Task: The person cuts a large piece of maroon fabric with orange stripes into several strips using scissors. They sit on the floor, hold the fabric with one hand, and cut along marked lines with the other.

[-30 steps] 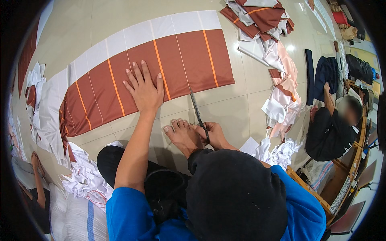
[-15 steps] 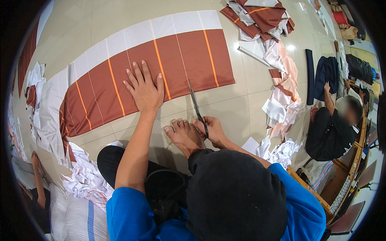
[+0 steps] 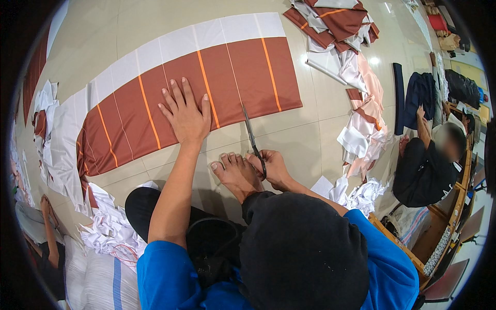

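Note:
A long brown fabric panel (image 3: pixel 232 77) with orange and thin pale stripes and a white band along its far side lies on the tiled floor. My left hand (image 3: pixel 186 116) rests flat on it, fingers spread. My right hand (image 3: pixel 269 166) grips black-handled scissors (image 3: pixel 249 127), whose long blades reach over the panel's near edge at a thin pale line. My bare foot (image 3: pixel 230 175) is beside that hand, under the scissors' handle end.
Heaped brown and white fabric (image 3: pixel 338 23) lies at upper right, pale scraps (image 3: pixel 361 134) below it. Crumpled white cloth (image 3: pixel 108 232) and sacks (image 3: pixel 103 279) sit at lower left. Co-workers sit at right (image 3: pixel 423 170) and left (image 3: pixel 51 248); dark folded cloth (image 3: pixel 418 98) lies by the right one.
My right hand and the scissors have shifted slightly away from me, the blade tips farther onto the brown fabric along the pale line. My left hand stays in place.

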Action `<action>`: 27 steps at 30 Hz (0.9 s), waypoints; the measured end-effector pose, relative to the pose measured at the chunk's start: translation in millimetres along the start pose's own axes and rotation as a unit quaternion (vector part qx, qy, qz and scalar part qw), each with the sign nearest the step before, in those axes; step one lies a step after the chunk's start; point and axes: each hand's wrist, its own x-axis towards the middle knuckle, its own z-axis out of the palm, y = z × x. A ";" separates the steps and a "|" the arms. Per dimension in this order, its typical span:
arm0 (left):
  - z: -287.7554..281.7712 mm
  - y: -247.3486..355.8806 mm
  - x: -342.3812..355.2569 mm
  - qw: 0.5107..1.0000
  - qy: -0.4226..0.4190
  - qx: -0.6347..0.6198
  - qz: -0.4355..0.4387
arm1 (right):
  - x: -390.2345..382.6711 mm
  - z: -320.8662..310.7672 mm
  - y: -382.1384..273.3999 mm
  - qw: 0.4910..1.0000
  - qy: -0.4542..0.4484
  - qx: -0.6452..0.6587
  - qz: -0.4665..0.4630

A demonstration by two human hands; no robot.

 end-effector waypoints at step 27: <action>-0.5 -1.2 0.0 1.000 -0.001 -0.012 -0.001 | 18.0 5.0 -15.4 0.999 -0.012 0.031 -0.016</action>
